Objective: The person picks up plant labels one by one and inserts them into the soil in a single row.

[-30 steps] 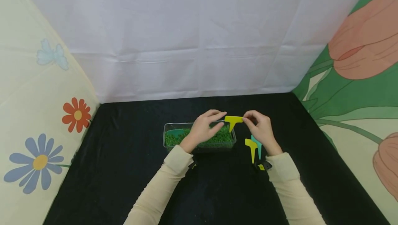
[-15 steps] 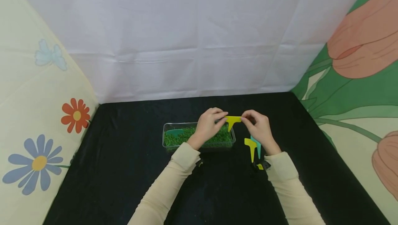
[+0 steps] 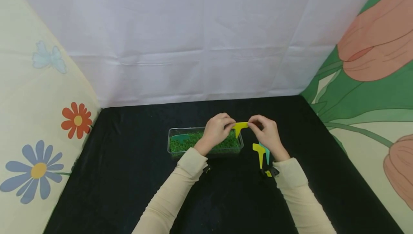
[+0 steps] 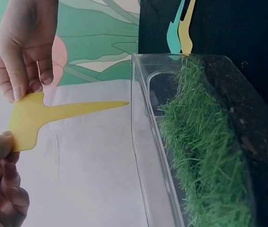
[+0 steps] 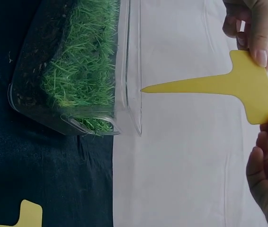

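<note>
A yellow T-shaped plant label [image 3: 240, 125] is held level by both hands above the right end of a clear plastic box [image 3: 205, 150]. My left hand [image 3: 215, 133] pinches one end of its crosspiece, and my right hand [image 3: 266, 133] pinches the other. In the left wrist view the label [image 4: 72, 111] has its pointed stem toward the box's rim. Green grass [image 4: 200, 156] over dark soil fills the box. At the box's left end a teal label [image 3: 180, 138] stands in the grass.
On the black cloth [image 3: 129, 176], right of the box, lie another yellow label [image 3: 259, 151] and a turquoise label [image 3: 267, 152], partly hidden by the right hand. A white cloth backdrop [image 3: 161, 40] hangs behind, with printed cloths at both sides.
My left hand has moved right and taken hold of the label's left end, which only my right hand held a second ago. Both hands now pinch it.
</note>
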Demonstrator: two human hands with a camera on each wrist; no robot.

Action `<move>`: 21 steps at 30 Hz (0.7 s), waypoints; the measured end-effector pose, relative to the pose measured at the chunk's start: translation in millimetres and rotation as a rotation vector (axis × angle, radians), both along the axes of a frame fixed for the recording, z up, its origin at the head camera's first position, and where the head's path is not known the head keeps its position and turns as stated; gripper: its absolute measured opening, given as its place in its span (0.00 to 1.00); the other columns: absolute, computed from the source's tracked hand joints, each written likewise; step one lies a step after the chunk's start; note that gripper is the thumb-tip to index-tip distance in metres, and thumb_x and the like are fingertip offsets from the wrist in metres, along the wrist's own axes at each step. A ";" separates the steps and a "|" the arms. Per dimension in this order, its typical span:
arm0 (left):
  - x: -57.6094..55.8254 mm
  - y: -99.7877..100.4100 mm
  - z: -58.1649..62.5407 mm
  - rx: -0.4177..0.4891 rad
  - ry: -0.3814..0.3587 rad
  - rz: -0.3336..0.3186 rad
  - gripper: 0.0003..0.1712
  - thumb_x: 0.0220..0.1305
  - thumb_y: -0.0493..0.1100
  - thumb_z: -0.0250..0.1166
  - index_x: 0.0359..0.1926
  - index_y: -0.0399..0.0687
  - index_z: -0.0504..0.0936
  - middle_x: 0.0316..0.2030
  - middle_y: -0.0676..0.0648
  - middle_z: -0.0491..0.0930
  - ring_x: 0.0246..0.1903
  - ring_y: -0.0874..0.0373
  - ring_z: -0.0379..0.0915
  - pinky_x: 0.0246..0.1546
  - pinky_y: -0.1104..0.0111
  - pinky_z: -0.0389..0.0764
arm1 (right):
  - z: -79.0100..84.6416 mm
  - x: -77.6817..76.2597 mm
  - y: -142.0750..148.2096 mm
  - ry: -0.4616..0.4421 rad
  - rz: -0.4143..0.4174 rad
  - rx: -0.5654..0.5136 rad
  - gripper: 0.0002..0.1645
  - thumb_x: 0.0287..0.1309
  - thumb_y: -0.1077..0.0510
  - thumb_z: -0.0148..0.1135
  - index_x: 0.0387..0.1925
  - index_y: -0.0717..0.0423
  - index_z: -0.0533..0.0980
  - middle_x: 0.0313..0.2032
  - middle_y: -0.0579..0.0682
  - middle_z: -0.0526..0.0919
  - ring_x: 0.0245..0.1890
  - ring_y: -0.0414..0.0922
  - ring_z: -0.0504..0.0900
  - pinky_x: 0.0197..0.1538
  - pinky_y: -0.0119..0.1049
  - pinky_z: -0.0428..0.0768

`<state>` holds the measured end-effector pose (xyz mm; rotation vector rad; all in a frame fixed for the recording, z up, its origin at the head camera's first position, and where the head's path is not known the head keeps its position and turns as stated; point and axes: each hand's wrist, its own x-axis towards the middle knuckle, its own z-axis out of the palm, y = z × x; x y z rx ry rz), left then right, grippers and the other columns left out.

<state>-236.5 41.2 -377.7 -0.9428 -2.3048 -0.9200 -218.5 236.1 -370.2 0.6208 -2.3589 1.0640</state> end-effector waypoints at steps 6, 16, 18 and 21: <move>0.9 -4.1 0.4 0.004 -0.006 -0.002 0.04 0.59 0.37 0.62 0.31 0.45 0.84 0.29 0.50 0.78 0.31 0.59 0.74 0.34 0.73 0.75 | -1.0 3.0 1.9 -0.006 0.019 -0.014 0.08 0.48 0.71 0.63 0.33 0.62 0.78 0.30 0.52 0.81 0.28 0.43 0.78 0.34 0.23 0.74; 3.5 -11.9 -0.6 0.082 -0.025 -0.018 0.05 0.60 0.36 0.60 0.32 0.43 0.83 0.30 0.49 0.78 0.30 0.59 0.74 0.33 0.75 0.74 | -25.7 12.6 28.9 -0.053 -0.101 0.083 0.07 0.49 0.70 0.63 0.33 0.66 0.77 0.30 0.53 0.79 0.27 0.39 0.74 0.30 0.23 0.71; 4.0 -13.6 -0.6 0.090 -0.021 -0.016 0.05 0.60 0.36 0.60 0.32 0.43 0.83 0.30 0.49 0.78 0.30 0.59 0.74 0.33 0.75 0.74 | -32.8 15.6 34.9 -0.102 -0.122 0.113 0.06 0.50 0.69 0.63 0.33 0.66 0.77 0.30 0.53 0.78 0.27 0.41 0.74 0.30 0.25 0.72; 4.5 -16.3 -0.7 0.096 -0.016 -0.010 0.05 0.60 0.36 0.60 0.31 0.43 0.83 0.29 0.49 0.78 0.29 0.59 0.73 0.33 0.74 0.74 | -42.4 19.6 41.5 -0.188 -0.146 0.156 0.06 0.53 0.67 0.61 0.34 0.66 0.77 0.31 0.54 0.78 0.29 0.45 0.75 0.30 0.31 0.75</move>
